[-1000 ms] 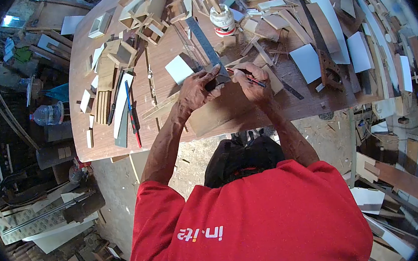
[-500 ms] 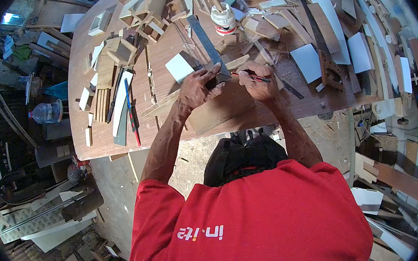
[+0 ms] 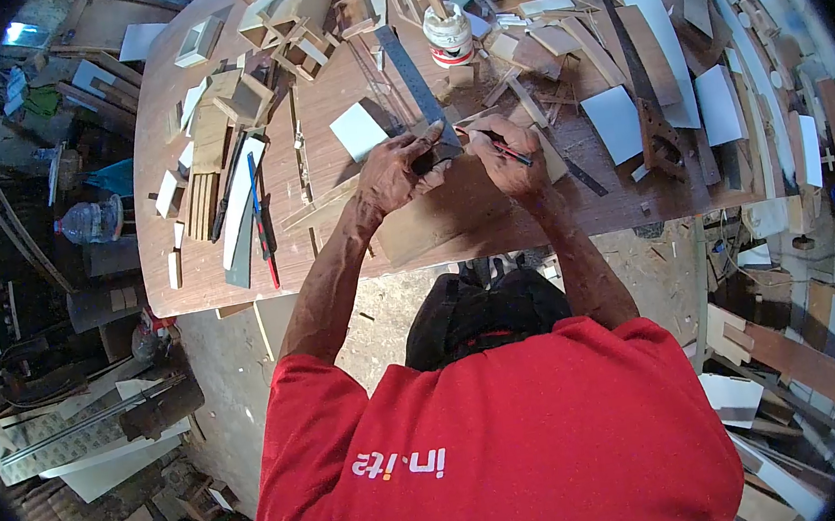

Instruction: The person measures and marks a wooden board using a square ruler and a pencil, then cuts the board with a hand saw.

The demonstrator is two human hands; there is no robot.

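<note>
My left hand [image 3: 397,174] is closed round the stock end of a metal try square [image 3: 410,80], whose blade points away up the table. A small dark piece lies under its fingers, too hidden to name. My right hand [image 3: 510,159] pinches a red and black pencil [image 3: 513,154], its tip pointing left toward the square. Below both hands a flat brown board [image 3: 439,220] lies near the table's front edge. A white square piece [image 3: 358,133] rests just beyond my left hand.
On the table [image 3: 337,258] are a glue jar [image 3: 448,36] with sticks, a handsaw [image 3: 660,142] at right, a blue and red pencil [image 3: 259,215] at left, and small wooden frames [image 3: 305,50] behind. Wood scraps lie around.
My right hand has drawn slightly away to the right, then moved back left toward the square with the pencil. My left hand has stayed on the square.
</note>
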